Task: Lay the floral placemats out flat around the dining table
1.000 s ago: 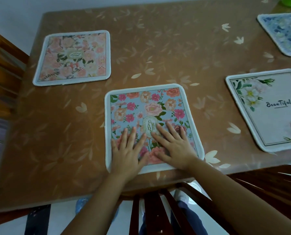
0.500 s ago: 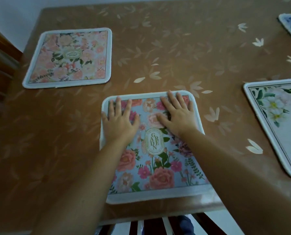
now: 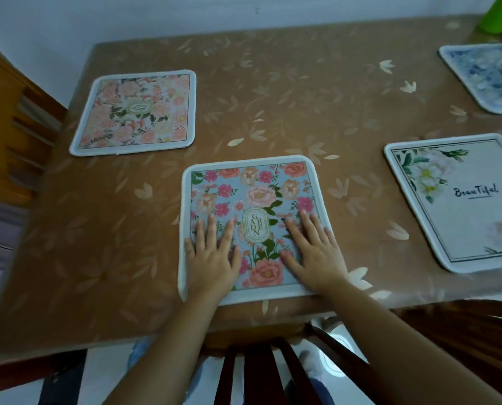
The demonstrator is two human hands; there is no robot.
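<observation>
Home dining room. Counter [image 3: 302,92] under leaf-print brown cover; floral placemats [image 3: 258,194] set at places. Dark slat-back chair [image 3: 255,372] at near edge, orange-wood slatted furniture [image 3: 13,121] at left. Plain white wall [image 3: 156,19] behind, pale glossy floor [image 3: 103,372] below.

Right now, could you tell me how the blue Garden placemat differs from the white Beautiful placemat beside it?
The blue placemat is covered in pink and peach flowers; the white placemat is mostly plain, with flowers at its edges. The left hand and right hand press flat on the blue placemat; the white placemat is untouched. Both lie flat, with rounded pale borders.
</observation>
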